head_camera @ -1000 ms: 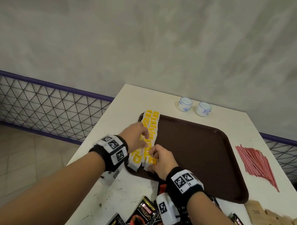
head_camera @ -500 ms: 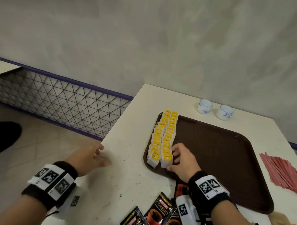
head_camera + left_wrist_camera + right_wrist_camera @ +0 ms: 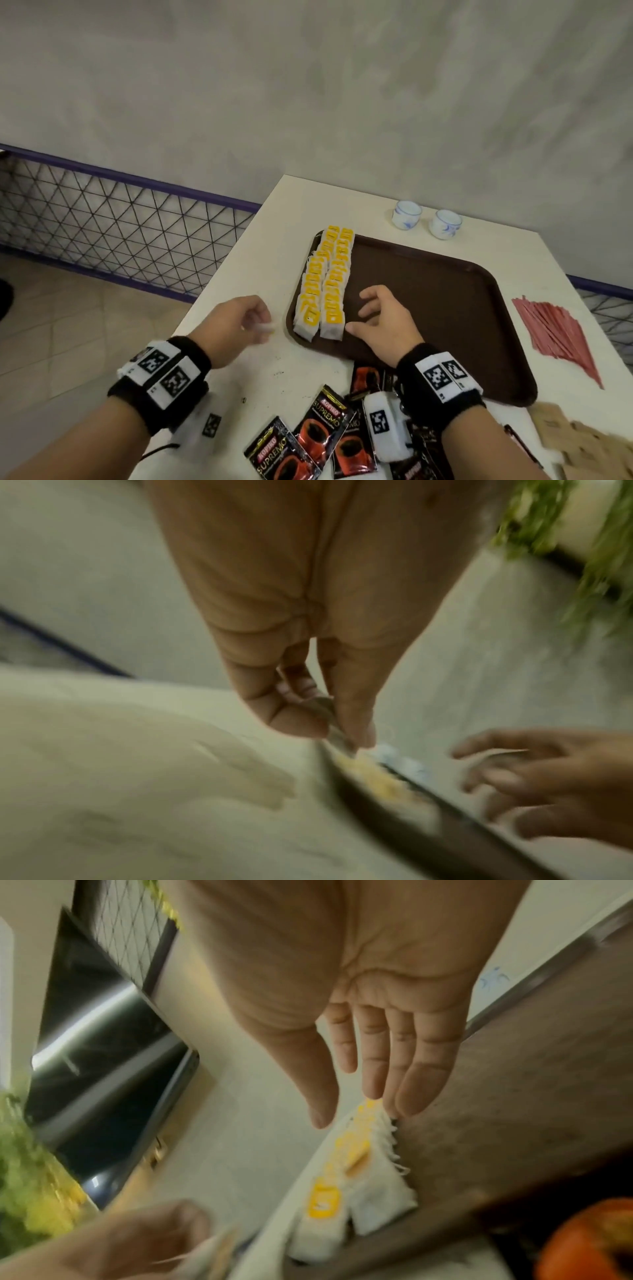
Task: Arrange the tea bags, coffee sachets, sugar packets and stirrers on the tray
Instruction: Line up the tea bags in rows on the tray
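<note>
Two small white cups (image 3: 406, 214) stand on the desk (image 3: 239, 298) behind the brown tray (image 3: 445, 308). Tea bags (image 3: 325, 284) lie in two rows along the tray's left edge. Red stirrers (image 3: 555, 332) fan out right of the tray; coffee sachets (image 3: 322, 435) lie near its front edge. The left hand (image 3: 236, 322) pinches a blurred white packet (image 3: 263, 327) just left of the tray. The right hand (image 3: 383, 318) hovers over the tray beside the rows, fingers loosely spread, holding nothing.

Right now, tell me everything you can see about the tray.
The tray is dark brown, rectangular with rounded corners and a low raised rim, plastic by its look. It lies flat on the cream table. Two rows of yellow-tagged tea bags run along its left edge. The right hand hovers or rests just right of them, open; contact unclear.
</note>
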The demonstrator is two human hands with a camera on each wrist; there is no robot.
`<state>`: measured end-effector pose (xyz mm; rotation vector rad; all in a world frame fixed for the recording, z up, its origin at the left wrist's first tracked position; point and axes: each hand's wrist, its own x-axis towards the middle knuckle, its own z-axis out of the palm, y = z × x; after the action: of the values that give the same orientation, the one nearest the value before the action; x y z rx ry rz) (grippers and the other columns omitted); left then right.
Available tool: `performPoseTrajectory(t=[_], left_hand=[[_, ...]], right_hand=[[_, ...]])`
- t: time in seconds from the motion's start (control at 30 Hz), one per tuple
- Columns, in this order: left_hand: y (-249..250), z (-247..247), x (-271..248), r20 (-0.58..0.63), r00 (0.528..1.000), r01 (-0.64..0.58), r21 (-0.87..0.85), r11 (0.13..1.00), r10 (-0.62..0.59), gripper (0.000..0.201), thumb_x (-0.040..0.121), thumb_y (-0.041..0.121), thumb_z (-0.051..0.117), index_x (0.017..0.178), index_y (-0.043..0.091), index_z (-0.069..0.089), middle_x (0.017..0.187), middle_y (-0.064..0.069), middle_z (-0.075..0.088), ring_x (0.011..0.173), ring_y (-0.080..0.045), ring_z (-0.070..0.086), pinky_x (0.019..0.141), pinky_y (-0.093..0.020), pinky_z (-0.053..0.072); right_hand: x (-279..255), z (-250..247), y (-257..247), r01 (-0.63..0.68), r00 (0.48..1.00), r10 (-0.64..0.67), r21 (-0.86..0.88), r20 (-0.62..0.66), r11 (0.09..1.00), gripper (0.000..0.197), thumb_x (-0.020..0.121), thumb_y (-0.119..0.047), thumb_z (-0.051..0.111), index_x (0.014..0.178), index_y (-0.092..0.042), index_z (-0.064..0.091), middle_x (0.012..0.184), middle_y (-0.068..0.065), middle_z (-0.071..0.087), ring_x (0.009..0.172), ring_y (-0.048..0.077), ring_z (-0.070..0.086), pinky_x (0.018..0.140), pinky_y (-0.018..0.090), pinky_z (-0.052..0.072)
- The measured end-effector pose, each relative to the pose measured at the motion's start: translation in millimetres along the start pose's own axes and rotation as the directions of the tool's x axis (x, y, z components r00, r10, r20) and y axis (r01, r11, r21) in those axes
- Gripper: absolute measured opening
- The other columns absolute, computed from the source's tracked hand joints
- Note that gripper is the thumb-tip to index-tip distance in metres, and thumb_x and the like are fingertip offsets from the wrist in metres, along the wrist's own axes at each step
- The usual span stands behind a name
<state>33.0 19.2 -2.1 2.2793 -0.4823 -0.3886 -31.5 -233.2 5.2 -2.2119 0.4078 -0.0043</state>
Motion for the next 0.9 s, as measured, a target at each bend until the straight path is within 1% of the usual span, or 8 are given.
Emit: performPoseTrajectory(t=[0.1,0.23,0.3,0.4,0.53,0.67,0.8,0.9], left_hand=[[34,31,5,0.005,0.990,-0.136,-0.183,0.974,0.139,0.023,0.072,0.005,0.075,0.079,0.020,0.059,0.081,0.003,0.061,0.069,-0.001,0.051,0.065,-0.013,0.043],[54,63,17,0.008,0.980,-0.187,-0.317,0.930,0.200,0.028,0.070,-0.001,0.074,0.079,0.019,0.057,0.081,0.005,0.054,0.072,-0.005,0.049,0.069,-0.022,0.046],[57,69,20,0.004,0.982,-0.177,-0.346,0.921,0.190,0.030,0.069,-0.001,0.075,0.079,0.020,0.056,0.081,0.005,0.053,0.074,-0.009,0.049,0.067,-0.023,0.045],[54,69,24,0.029,0.989,-0.129,-0.328,0.936,0.147,0.034,0.069,0.000,0.077,0.084,0.020,0.054,0.085,0.003,0.054,0.070,-0.011,0.052,0.064,-0.021,0.048],[42,64,30,0.010,0.996,-0.081,-0.232,0.969,0.085,0.036,0.070,0.007,0.079,0.088,0.024,0.053,0.093,0.004,0.055,0.062,-0.012,0.056,0.061,-0.023,0.048],[43,62,28,-0.004,0.991,-0.130,-0.177,0.976,0.132,0.038,0.067,0.020,0.082,0.092,0.028,0.054,0.094,0.007,0.055,0.062,-0.008,0.051,0.063,-0.021,0.046],[59,75,19,-0.031,0.982,-0.190,-0.081,0.978,0.188,0.048,0.055,0.040,0.084,0.092,0.029,0.056,0.093,0.014,0.057,0.080,-0.004,0.053,0.071,-0.025,0.050],[62,79,22,-0.111,0.978,-0.190,-0.124,0.974,0.177,0.036,0.063,0.034,0.081,0.091,0.027,0.060,0.087,0.012,0.062,0.078,-0.004,0.058,0.070,-0.028,0.053]], right_hand=[[-11,2,-8,-0.038,0.990,0.002,0.254,0.143,0.966,0.023,0.087,-0.021,0.068,0.106,-0.020,0.055,0.088,0.004,0.065,0.077,0.014,0.061,0.072,0.031,0.053],[-15,8,-8,-0.122,0.970,0.023,0.400,0.242,0.909,0.025,0.088,-0.019,0.067,0.111,-0.012,0.060,0.098,0.013,0.072,0.083,0.020,0.068,0.074,0.033,0.056],[-12,9,-4,-0.078,0.985,0.016,0.365,0.171,0.928,0.025,0.085,-0.005,0.068,0.108,-0.010,0.061,0.097,0.017,0.072,0.080,0.021,0.068,0.075,0.036,0.058],[-6,9,0,-0.044,0.996,0.023,0.259,0.083,0.965,0.027,0.080,0.004,0.069,0.101,-0.012,0.064,0.088,0.010,0.072,0.076,0.017,0.067,0.073,0.036,0.059],[2,11,-3,-0.027,0.999,0.023,0.110,0.041,0.994,0.028,0.075,-0.001,0.074,0.093,-0.021,0.065,0.088,0.000,0.071,0.077,0.009,0.063,0.066,0.018,0.045],[9,18,-6,-0.030,0.999,0.028,0.056,0.026,0.998,0.030,0.072,-0.003,0.076,0.087,-0.026,0.064,0.084,0.000,0.066,0.074,0.016,0.063,0.069,0.034,0.057],[11,16,-9,0.045,0.999,-0.045,0.011,-0.018,0.999,0.017,0.077,-0.005,0.071,0.081,-0.022,0.067,0.081,-0.007,0.067,0.076,0.008,0.061,0.064,0.018,0.047],[12,11,-10,0.019,0.999,-0.020,0.058,0.029,0.998,0.013,0.081,-0.012,0.067,0.075,-0.024,0.070,0.083,-0.003,0.071,0.081,0.014,0.067,0.072,0.028,0.055]])
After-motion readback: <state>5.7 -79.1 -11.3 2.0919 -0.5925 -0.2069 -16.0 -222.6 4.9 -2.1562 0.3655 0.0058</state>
